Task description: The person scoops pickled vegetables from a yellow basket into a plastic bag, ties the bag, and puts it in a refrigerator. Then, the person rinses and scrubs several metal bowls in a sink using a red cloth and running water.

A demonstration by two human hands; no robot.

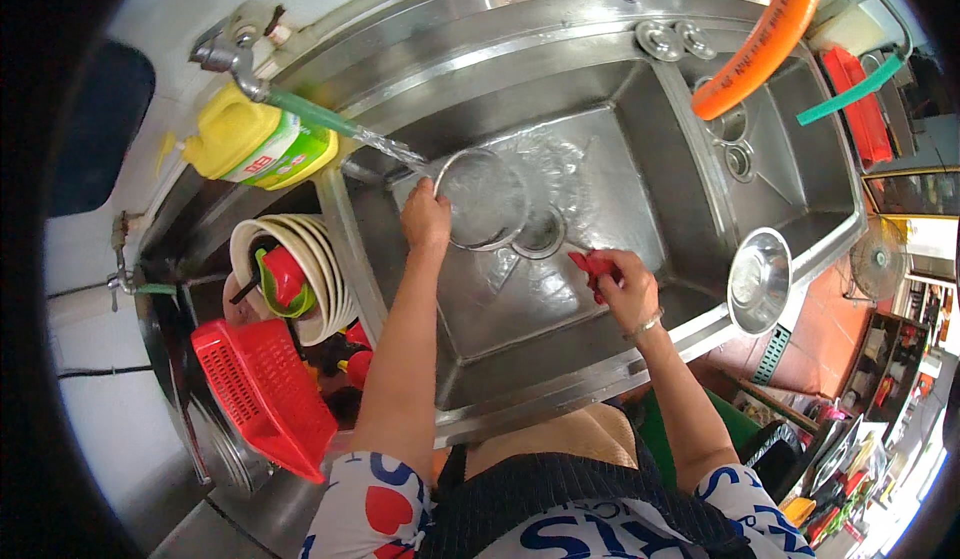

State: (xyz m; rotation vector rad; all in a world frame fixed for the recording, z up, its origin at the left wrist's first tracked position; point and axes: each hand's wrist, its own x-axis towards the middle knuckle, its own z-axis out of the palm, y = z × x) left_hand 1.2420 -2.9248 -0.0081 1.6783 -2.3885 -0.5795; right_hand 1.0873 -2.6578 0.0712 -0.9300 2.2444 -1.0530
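Note:
My left hand [426, 218] grips the rim of a round metal bowl [484, 199], tilted under water [394, 148] that runs from a green hose [311, 115] on a wall tap. Beneath it is the large basin of a stainless steel sink [540, 311], with its drain [541, 233] beside the bowl. To the right, my right hand [630, 287] pinches a crumpled red cloth or scrubber [592, 270] over the basin. A second metal bowl [759, 281] rests on the sink's front right edge.
On the left are a yellow detergent jug [255, 143], stacked cream bowls [300, 274] holding red and green items, and a red plastic basket [266, 394]. An orange hose [761, 41] hangs over the right basin. Two metal drain strainers [660, 40] lie on the back ledge.

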